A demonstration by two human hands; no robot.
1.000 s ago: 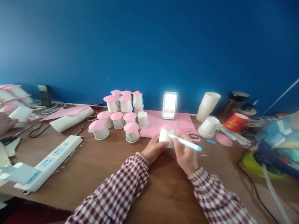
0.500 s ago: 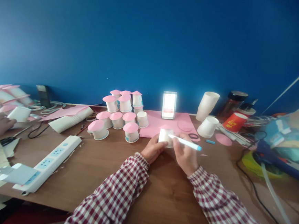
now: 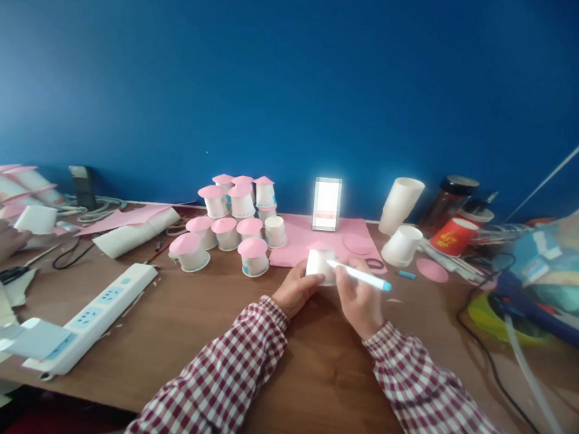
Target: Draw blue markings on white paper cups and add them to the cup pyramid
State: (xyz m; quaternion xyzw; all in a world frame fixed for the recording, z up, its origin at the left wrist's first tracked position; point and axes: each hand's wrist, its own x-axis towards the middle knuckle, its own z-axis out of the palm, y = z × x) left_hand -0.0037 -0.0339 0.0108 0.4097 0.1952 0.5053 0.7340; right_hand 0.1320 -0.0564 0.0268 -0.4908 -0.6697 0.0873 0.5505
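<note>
Brown wooden tabletop (image 3: 201,317) against blue wall. Left hand (image 3: 296,291) grips small white paper cup with pink top (image 3: 320,262), upright at desk centre. Right hand (image 3: 360,301) holds white marker with blue cap (image 3: 360,275), long axis left-right, tip touching cup, cap pointing right. Bare wood toward near edge; pink-topped cup cluster (image 3: 236,223) left

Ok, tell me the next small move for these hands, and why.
Probably draw the marker tip across the cup wall. The left hand steadies the small pink-topped cup on the table, and the right hand holds the marker with its tip at the cup's side.
</note>
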